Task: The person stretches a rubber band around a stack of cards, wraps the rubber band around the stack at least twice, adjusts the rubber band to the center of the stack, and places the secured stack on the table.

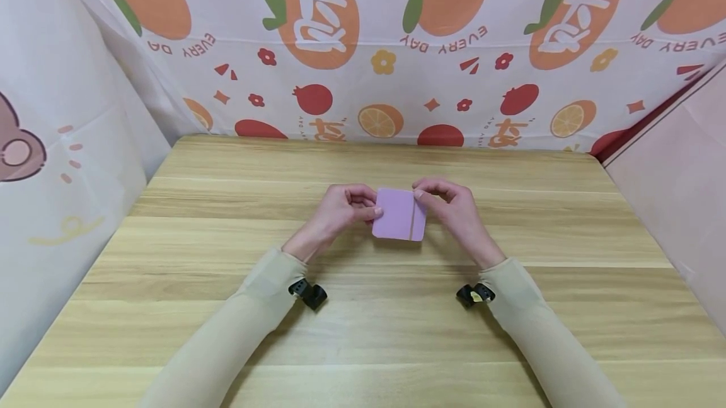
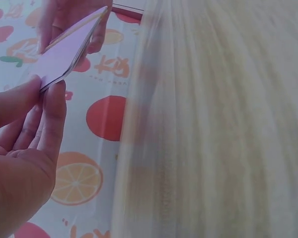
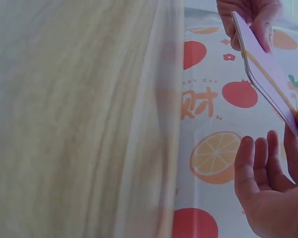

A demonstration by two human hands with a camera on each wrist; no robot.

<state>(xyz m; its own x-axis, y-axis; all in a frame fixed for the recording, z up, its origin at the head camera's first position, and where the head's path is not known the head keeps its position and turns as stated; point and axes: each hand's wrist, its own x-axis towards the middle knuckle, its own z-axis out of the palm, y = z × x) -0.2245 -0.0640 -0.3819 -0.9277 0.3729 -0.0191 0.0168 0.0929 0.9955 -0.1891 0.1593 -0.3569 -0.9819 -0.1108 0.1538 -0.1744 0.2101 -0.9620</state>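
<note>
A small square purple notebook (image 1: 393, 214) is held up between both hands above the wooden table, with a thin tan elastic band (image 1: 412, 219) running down near its right side. My left hand (image 1: 343, 207) pinches the notebook's left edge, thumb on the cover and fingers behind. At the upper right corner, my right hand (image 1: 455, 209) pinches the edge beside the band with thumb and forefinger. The right wrist view shows the other fingers of that hand (image 3: 268, 191) apart from the notebook (image 3: 262, 67). Its thin layered edge also shows in the left wrist view, and it looks closed.
The wood-grain table (image 1: 363, 332) spreads beneath both forearms. Behind it hangs a fruit-print cloth (image 1: 351, 89), with pale cloth at the left (image 1: 62, 206) and a pale panel at the right (image 1: 680, 193). Each sleeve carries a small black wrist device (image 1: 309, 294).
</note>
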